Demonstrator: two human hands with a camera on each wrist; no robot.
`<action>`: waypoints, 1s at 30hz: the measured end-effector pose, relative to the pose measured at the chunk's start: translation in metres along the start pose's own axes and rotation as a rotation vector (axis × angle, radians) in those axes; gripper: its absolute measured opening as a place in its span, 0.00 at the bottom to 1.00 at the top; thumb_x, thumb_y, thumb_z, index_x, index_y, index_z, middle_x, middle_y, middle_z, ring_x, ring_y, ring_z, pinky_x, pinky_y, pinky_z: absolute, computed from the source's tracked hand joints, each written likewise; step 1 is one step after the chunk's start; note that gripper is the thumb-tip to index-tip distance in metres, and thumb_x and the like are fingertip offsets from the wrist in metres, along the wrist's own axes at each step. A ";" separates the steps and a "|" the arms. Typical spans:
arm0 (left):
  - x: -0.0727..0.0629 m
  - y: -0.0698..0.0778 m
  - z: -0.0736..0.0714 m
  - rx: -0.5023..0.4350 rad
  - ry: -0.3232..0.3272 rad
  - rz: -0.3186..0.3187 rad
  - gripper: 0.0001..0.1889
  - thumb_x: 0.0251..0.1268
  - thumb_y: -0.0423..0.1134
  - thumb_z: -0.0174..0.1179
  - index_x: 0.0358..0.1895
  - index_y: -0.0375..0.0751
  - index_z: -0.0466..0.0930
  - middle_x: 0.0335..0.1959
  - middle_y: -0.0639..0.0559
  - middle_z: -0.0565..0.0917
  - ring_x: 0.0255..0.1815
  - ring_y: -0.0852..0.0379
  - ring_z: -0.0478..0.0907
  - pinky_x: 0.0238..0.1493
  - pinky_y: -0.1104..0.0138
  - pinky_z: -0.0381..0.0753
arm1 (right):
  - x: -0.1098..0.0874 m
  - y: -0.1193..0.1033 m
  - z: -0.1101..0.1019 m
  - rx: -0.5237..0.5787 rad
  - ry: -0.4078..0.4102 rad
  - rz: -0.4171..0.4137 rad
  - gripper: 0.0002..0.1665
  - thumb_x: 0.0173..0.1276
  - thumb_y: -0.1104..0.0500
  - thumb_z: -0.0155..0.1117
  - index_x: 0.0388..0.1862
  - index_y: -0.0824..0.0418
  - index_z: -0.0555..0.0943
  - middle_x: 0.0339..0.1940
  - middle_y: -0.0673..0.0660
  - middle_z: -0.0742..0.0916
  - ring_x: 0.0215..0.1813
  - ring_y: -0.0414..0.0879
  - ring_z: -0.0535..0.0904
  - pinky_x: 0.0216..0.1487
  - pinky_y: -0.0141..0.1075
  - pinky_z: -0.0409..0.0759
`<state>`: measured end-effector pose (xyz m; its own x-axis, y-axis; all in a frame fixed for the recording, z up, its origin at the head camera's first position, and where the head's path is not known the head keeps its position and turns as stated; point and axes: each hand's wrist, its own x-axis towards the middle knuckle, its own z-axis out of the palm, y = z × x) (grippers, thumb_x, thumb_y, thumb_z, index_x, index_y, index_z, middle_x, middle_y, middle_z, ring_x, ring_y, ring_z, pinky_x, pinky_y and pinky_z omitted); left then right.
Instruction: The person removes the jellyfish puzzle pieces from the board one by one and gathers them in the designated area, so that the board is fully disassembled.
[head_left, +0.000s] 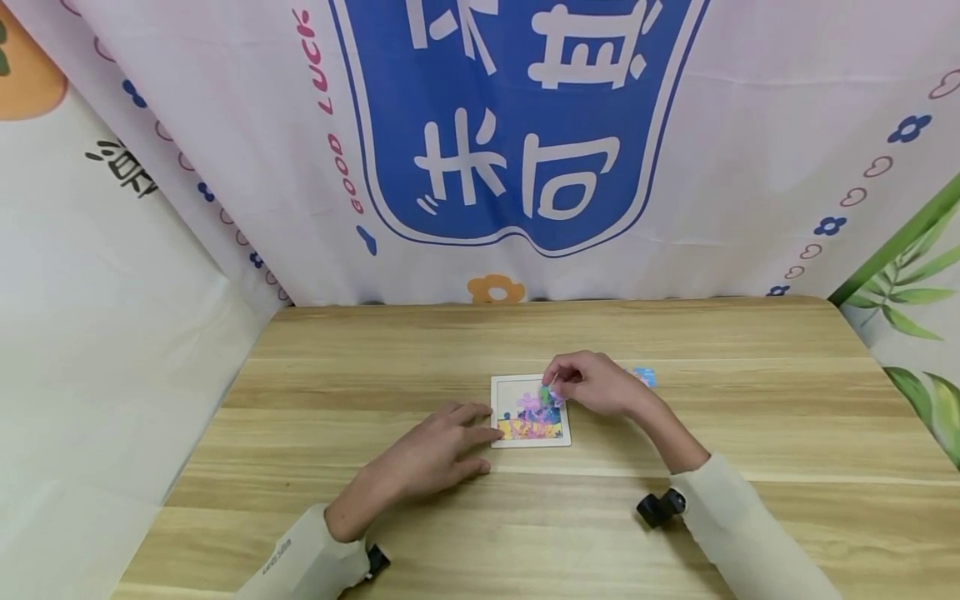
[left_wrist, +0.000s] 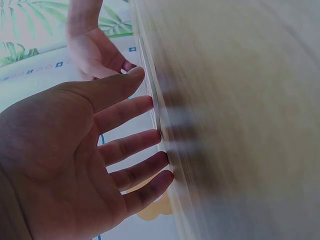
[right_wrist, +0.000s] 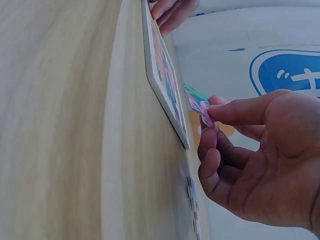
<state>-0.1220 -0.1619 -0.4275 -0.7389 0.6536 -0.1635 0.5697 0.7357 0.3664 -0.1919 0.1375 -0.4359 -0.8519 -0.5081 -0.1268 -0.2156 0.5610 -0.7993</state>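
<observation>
Head view: right hand (head_left: 600,385) pinches a piece (head_left: 552,396) between thumb and fingers, at the 2 o'clock side of the frame (head_left: 531,443). Left hand (head_left: 442,443), fingers extended and grasping nothing, touches it at 9 o'clock. Lower section filled; 11 o'clock section bare, apparently remaining. Loose pieces (head_left: 645,377): outside, toward 2 o'clock.

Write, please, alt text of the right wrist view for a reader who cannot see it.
A person's right hand pinches a colourful puzzle piece near a white-framed puzzle on a wooden table. The left hand shows partly at the top edge.
</observation>
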 end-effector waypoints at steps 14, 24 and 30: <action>-0.003 0.002 0.001 -0.010 0.006 0.002 0.23 0.79 0.49 0.66 0.72 0.50 0.83 0.80 0.43 0.73 0.81 0.40 0.69 0.78 0.44 0.74 | -0.015 0.014 -0.013 -0.044 0.029 -0.018 0.07 0.78 0.66 0.64 0.48 0.59 0.88 0.41 0.53 0.90 0.43 0.45 0.80 0.47 0.35 0.79; -0.001 0.000 0.001 -0.003 0.009 0.000 0.24 0.78 0.50 0.66 0.72 0.51 0.82 0.80 0.43 0.73 0.81 0.40 0.69 0.78 0.43 0.73 | -0.019 0.022 -0.020 -0.065 0.046 -0.004 0.08 0.78 0.67 0.65 0.49 0.60 0.88 0.42 0.54 0.90 0.44 0.45 0.80 0.47 0.35 0.79; -0.001 0.001 0.000 -0.005 0.001 -0.009 0.24 0.79 0.50 0.66 0.73 0.51 0.82 0.80 0.44 0.73 0.81 0.40 0.68 0.78 0.43 0.73 | -0.024 0.024 -0.023 -0.067 0.048 0.008 0.08 0.78 0.67 0.64 0.48 0.60 0.88 0.42 0.54 0.90 0.44 0.45 0.81 0.48 0.35 0.80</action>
<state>-0.1207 -0.1615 -0.4268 -0.7442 0.6471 -0.1660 0.5613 0.7404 0.3698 -0.1881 0.1781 -0.4387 -0.8753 -0.4723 -0.1035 -0.2387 0.6082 -0.7570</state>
